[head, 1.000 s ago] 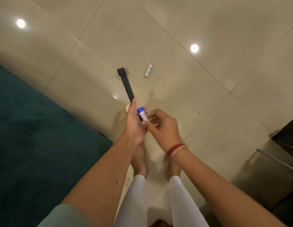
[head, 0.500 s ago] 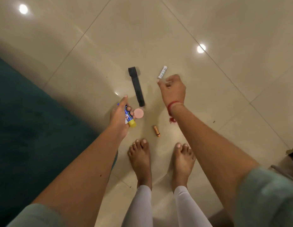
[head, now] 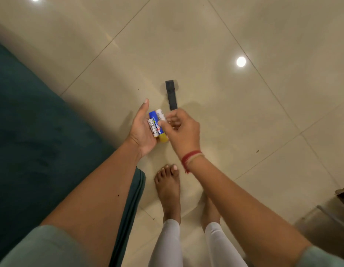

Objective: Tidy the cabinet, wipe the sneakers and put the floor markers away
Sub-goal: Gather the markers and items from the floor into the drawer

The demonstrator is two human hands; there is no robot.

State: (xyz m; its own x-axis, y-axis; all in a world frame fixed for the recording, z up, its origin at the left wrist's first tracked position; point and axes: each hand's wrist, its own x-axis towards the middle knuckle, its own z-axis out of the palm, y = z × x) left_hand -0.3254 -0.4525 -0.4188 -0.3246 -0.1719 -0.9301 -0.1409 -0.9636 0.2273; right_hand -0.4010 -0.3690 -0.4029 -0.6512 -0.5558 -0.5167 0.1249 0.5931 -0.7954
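Head view, markers: three short sticks, all gathered at the left hand, none on the floor.
Stick one: white printed tube (head: pixel 152 128), lying on the left palm.
Stick two: blue and yellow stick (head: pixel 157 124), touching the printed tube on its right side.
Stick three: plain white tube (head: pixel 160 114), against the blue one at its far end.
Left hand (head: pixel 141 130): palm up, thumb straight and spread wide; the sticks lie across it and hide the fingers.
Right hand (head: pixel 183 130): blurred, fingertips pinching the plain white tube above the left palm.
Wrist: one red and tan thread band (head: pixel 190 156) on the right arm.
Strap: one black strap (head: pixel 171 95) flat on the tiled floor (head: pixel 254 141), just beyond the hands.
Feet: two, bare; left foot (head: pixel 168 186) fully seen, right foot (head: pixel 210 211) partly under the right arm.
Rug: one dark teal rug (head: pixel 42 122) at the left.
Reflections: two round light spots on the tiles.
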